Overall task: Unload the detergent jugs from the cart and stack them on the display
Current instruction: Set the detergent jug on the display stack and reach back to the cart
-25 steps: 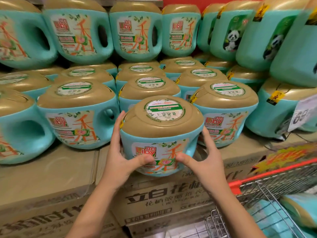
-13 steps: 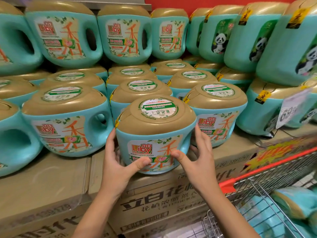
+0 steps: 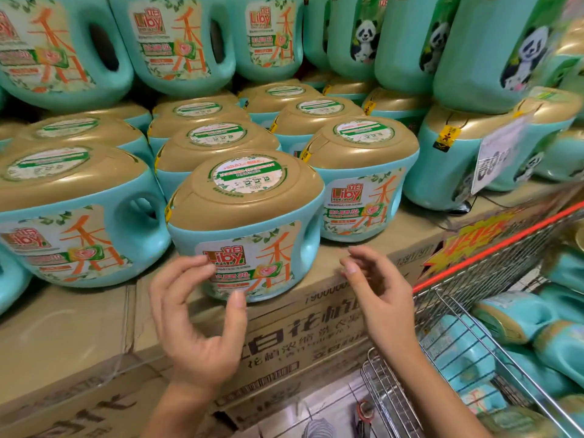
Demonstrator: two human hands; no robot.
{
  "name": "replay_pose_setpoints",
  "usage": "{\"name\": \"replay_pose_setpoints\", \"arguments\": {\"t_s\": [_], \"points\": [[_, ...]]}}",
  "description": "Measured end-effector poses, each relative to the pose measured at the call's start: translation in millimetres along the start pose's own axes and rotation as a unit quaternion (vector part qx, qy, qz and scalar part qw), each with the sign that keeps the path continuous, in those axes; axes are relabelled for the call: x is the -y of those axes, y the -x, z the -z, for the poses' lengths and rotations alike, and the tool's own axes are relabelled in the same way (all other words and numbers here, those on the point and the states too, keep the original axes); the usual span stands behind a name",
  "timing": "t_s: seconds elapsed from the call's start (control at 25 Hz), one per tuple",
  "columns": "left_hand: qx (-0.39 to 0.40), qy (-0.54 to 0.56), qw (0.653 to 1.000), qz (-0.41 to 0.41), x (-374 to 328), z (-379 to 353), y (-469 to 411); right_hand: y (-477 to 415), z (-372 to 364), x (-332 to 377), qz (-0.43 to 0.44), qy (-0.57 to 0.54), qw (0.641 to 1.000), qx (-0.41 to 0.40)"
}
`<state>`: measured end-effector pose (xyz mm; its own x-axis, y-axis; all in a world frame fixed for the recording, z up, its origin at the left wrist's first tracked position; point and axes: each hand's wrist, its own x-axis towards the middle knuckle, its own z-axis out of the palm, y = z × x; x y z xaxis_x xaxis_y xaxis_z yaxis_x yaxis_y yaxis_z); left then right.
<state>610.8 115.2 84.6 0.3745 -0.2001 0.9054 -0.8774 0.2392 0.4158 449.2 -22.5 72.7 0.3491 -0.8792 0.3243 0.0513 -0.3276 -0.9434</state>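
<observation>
The teal jug (image 3: pixel 246 229) stands on cardboard boxes (image 3: pixel 331 314). The left hand (image 3: pixel 196 314) and right hand (image 3: pixel 379 289) hover just before it, apparently not touching, with the cart (image 3: pixel 493 249) at its right.

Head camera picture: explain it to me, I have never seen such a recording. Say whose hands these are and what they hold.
No machine here. A person wears one camera on the head, so you look down at their own hands. The left hand and right hand are open and hold nothing, just in front of a teal detergent jug with a gold cap. It stands on cardboard cartons among many like it. Lower right, a wire cart holds more jugs.
</observation>
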Motion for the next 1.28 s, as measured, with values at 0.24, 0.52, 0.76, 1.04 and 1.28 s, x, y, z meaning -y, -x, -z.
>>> {"name": "replay_pose_setpoints", "arguments": {"t_s": [0.24,0.52,0.76,1.04,1.28], "points": [[0.213,0.147,0.964,0.063,-45.6,-55.4,39.8,27.0,58.8,-33.5,-0.074,0.01,0.992,-0.098],[0.447,0.267,0.807,0.28,-80.2,-158.0,82.6,51.6,173.9,-60.7,-0.162,0.012,0.945,-0.285],[0.554,0.288,0.751,0.215,-124.6,-310.8,115.0,33.3,310.8,-110.0,-0.239,0.08,0.888,-0.384],[0.695,0.188,0.655,0.229,-138.2,-473.9,179.4,16.4,398.9,-217.5,-0.377,0.206,0.823,-0.372],[0.746,0.125,0.578,0.305,-129.7,-573.7,277.0,17.8,426.6,-285.3,-0.399,0.326,0.768,-0.379]]}}
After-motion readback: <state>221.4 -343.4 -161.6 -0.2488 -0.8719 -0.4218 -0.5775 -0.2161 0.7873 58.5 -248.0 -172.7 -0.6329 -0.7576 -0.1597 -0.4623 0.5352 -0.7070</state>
